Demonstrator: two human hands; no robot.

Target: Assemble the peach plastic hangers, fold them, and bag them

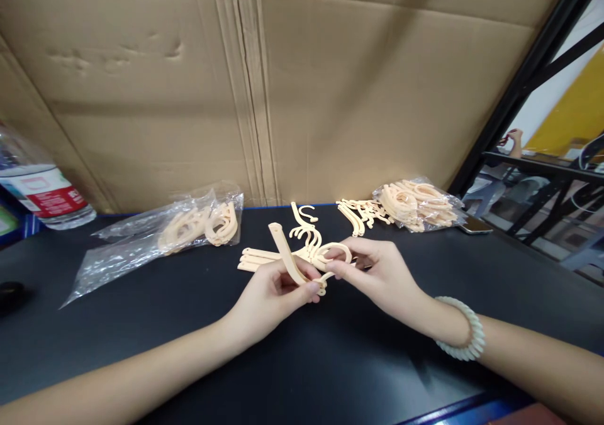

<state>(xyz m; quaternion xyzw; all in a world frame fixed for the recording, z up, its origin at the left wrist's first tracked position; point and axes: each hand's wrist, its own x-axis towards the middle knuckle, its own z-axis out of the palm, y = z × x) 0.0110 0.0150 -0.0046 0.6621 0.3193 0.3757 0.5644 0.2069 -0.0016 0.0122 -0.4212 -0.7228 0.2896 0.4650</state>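
Head camera: a person's left hand [268, 296] pinches a cream curved strip [285, 253] by its lower end as the right hand [382, 273] pinches a cream hook [348, 250] meeting it, above the middle of a black table [321, 362]. Loose hanger parts [257, 257] lie just beyond; toward the far edge, a left bag [113, 264] and a right bag [452, 204] hold similar pieces [230, 224].

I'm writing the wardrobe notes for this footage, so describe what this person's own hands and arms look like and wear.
The left hand and right hand are ungloved, and no sleeve shows on either forearm. Around the right wrist sits a pale green, ring-shaped bracelet with rounded, ridged segments; its material is unclear. The left wrist is unadorned.
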